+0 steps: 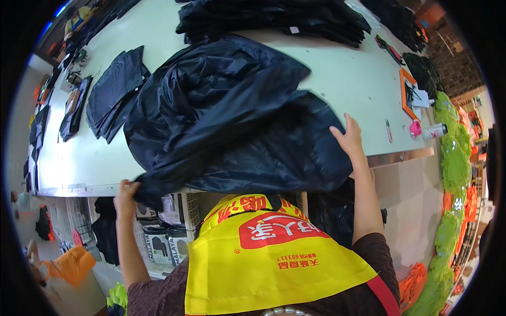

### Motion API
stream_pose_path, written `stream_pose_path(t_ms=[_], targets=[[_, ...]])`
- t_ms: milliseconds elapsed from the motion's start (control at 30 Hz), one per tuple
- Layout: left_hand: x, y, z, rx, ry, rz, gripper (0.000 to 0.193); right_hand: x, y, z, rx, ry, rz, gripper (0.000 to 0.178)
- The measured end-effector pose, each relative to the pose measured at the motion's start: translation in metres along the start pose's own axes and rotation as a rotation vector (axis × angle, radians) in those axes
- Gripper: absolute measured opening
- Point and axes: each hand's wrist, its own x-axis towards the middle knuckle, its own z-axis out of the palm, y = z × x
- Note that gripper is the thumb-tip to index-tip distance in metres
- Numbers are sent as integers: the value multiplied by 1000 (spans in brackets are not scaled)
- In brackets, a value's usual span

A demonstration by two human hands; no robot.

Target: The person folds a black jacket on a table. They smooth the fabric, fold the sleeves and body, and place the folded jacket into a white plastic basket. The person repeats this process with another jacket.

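Note:
A large black garment [226,116] of thin, shiny fabric lies crumpled over the front of the white table [363,79], its near side hanging past the edge. At its lower left corner, my left hand [125,196] is closed on the fabric. My right hand [349,138] is beside the garment's right end, with thumb and fingers spread and nothing in them. Some of the cloth near the right hand is blurred by motion. What kind of garment it is cannot be made out.
Black folded pieces [117,92] lie at the left, and a long black stack [274,21] spans the back. Toward the right are small snips [388,130], a pink object [415,128], a bottle [435,131] and an orange frame [407,95]. Lime-green garments [454,147] are piled beyond.

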Motion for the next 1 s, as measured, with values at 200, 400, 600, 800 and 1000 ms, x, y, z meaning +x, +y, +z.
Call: stream_pose_path(t_ms=[200, 400, 600, 800, 1000], targets=[[50, -77, -43, 567, -439, -436, 40, -49, -160, 69, 425, -712, -34, 64], [78, 173, -56, -378, -11, 565, 72, -105, -288, 107, 742, -1454, -500, 46], [37, 147, 33, -138, 77, 519, 33, -15, -348, 50, 553, -1755, -1052, 37], [-11, 116, 4, -431, -52, 554, 17, 146, -351, 127, 304, -583, -609, 43], [-78, 60, -59, -715, -93, 349, 24, 149, -385, 203, 154, -408, -645, 66]])
